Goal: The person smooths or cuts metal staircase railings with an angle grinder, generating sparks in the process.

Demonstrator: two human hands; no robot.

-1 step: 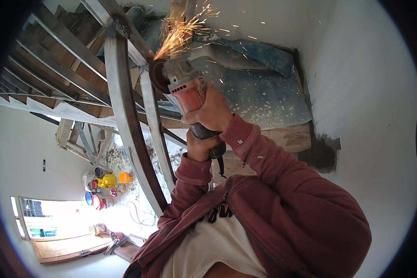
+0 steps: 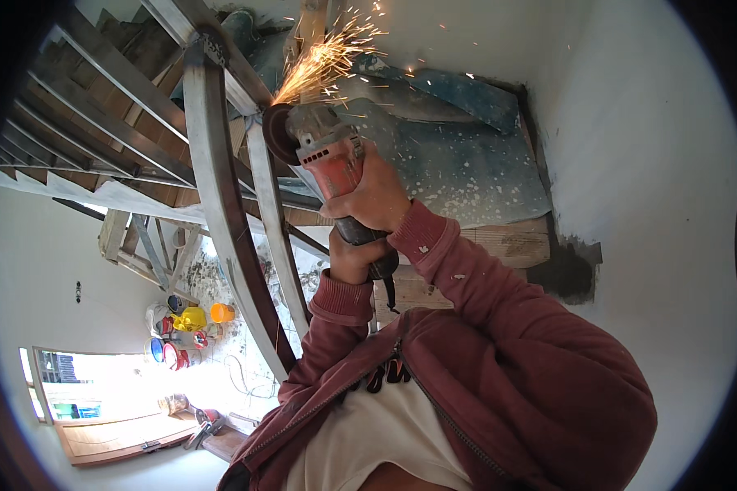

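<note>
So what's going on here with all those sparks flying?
A person in a maroon jacket is holding a red angle grinder with both hands: the right hand wraps the body, and the left hand grips the rear handle below it. The grinder's disc is pressed against a curved metal railing, throwing orange sparks upward. Colourful buckets sit on the floor far below.

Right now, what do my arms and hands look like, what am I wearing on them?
Both hands, the right hand and the left hand, are bare, no gloves. Both arms wear long maroon sleeves with ribbed cuffs, flecked with pale dust. The jacket has a front zip.
</note>
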